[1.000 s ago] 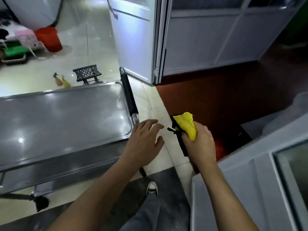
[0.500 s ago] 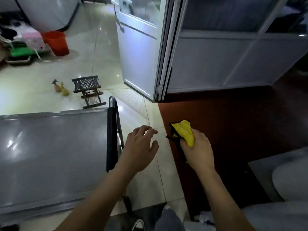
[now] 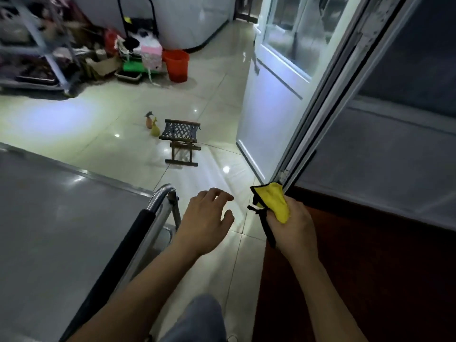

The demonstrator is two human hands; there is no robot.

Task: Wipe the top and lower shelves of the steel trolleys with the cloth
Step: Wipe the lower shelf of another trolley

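yellow microfibre cloth with black trim (image 3: 272,202) is sitting bunched in the right hand (image 3: 293,228), whose fingers are curling round it. left hand (image 3: 206,222) is hovering with fingers loosely spread, just beside the steel trolley's black-padded handle (image 3: 138,233).

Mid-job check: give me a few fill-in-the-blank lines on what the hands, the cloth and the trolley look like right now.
1. The right hand grips a ____ cloth.
2. The left hand holds ____, fingers spread above the floor.
3. The trolley handle is wrapped in a ____ grip.
4. The bucket on the floor beyond the folding stool is ____.

Missing words: yellow; nothing; black; red
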